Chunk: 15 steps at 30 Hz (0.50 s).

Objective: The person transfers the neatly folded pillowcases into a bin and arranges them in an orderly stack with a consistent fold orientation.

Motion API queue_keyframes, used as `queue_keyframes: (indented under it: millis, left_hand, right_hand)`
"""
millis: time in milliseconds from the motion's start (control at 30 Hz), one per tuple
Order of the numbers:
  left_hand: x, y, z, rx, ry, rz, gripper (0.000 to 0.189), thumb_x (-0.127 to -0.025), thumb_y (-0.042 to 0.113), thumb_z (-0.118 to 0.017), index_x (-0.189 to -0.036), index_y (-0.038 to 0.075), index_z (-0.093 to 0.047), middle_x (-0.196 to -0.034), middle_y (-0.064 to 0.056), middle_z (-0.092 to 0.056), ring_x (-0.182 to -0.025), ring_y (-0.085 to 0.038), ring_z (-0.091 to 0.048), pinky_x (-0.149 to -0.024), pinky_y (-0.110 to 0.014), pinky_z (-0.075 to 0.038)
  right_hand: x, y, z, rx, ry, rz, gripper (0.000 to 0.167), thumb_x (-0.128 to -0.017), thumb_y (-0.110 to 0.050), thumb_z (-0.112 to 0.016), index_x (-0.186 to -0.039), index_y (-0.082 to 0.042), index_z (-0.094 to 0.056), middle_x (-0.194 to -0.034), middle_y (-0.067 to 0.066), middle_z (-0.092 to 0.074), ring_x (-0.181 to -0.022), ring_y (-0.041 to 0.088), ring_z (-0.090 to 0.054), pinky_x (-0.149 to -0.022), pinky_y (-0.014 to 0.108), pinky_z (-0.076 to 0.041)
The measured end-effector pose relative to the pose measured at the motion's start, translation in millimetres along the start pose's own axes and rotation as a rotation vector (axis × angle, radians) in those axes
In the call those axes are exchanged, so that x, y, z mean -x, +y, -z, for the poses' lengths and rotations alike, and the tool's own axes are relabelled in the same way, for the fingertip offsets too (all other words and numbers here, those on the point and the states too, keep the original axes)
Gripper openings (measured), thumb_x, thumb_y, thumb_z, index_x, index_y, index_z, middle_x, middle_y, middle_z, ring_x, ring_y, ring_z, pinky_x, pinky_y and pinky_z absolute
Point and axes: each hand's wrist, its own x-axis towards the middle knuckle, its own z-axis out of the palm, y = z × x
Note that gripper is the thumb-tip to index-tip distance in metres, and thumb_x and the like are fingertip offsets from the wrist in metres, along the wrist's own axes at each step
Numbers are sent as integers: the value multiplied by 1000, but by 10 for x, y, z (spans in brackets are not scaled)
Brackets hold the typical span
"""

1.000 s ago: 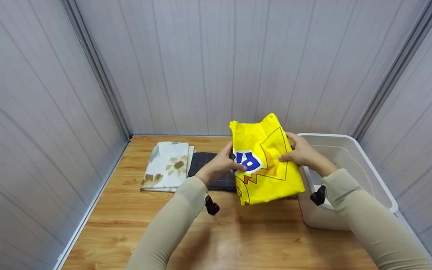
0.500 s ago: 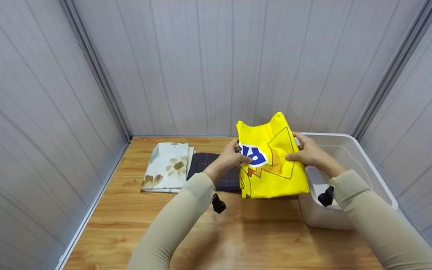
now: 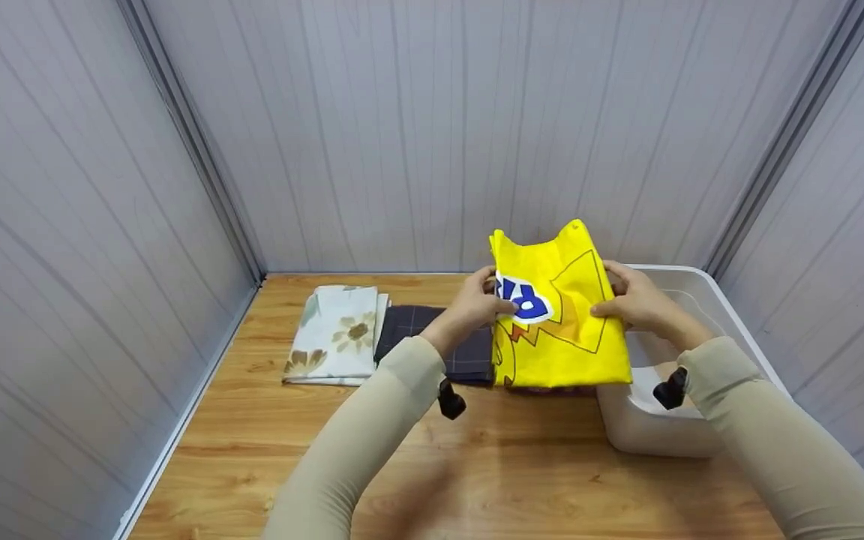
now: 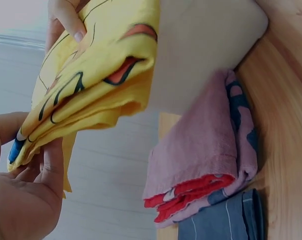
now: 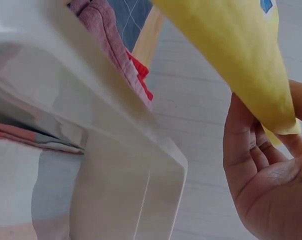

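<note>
A folded, bright yellow cloth (image 3: 563,319), printed with blue-on-white lettering and black outlines, hangs pinched in the grip of left hand (image 3: 472,306) and right hand (image 3: 640,304).

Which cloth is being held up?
The yellow cloth, gripped by the left hand and right hand; white cloth, dark cloth and pink cloth lie on the table.
</note>
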Motion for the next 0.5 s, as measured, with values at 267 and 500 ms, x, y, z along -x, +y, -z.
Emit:
queue_keyframes:
  millis: [267, 500]
  left_hand:
    - [-55, 30, -110, 6, 0, -59, 76, -89, -7, -73, -160, 7, -48, -134, -15, -72, -112, -25, -71, -100, -42, -63]
    - [-101, 43, -269, -8, -19, -106, 77, -87, -8, -69, -160, 6, -51, -131, -15, -72, -106, -21, -69, -88, -35, -64]
  right_hand:
    - [54, 19, 147, 21, -14, 19, 91, -94, 2, -70, -172, -8, -23, -142, 34, -57, -101, 22, -73, -80, 38, -68]
    - [57, 107, 294, 174, 32, 21, 90, -91, -1, -68, -171, -3, -25, -143, 33, -57, -100, 20, -69, -76, 29, -64]
